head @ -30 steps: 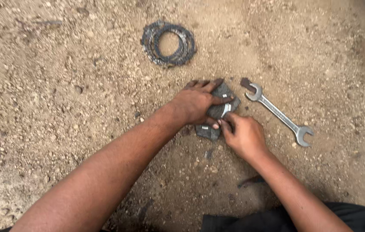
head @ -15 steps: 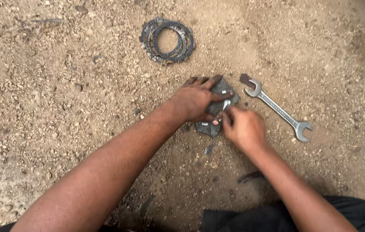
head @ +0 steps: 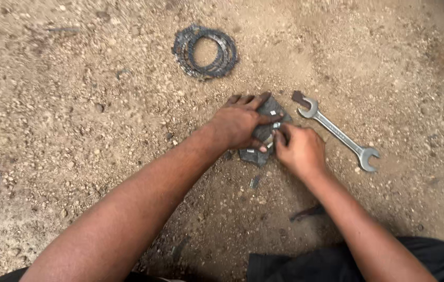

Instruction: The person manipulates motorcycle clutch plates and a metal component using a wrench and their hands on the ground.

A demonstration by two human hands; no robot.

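A dark metal part (head: 267, 112) lies on the sandy ground (head: 75, 115). My left hand (head: 237, 122) presses down on it, fingers spread over its top. My right hand (head: 299, 150) sits just to its right, fingertips pinching a small shiny piece (head: 275, 126) at the part's edge. Whether that piece is a bolt or a nut cannot be told. Most of the part is hidden under both hands; only its top corner and lower left edge (head: 250, 155) show.
A silver double open-end wrench (head: 337, 131) lies on the dirt right of my hands. A stack of dark toothed rings (head: 206, 50) rests farther up. A small dark stick (head: 306, 212) lies by my right forearm. Dark trousers (head: 305, 263) fill the bottom edge.
Both hands stay on the dark part; my right fingers have shifted slightly at the small shiny piece. The wrench and rings have not moved.
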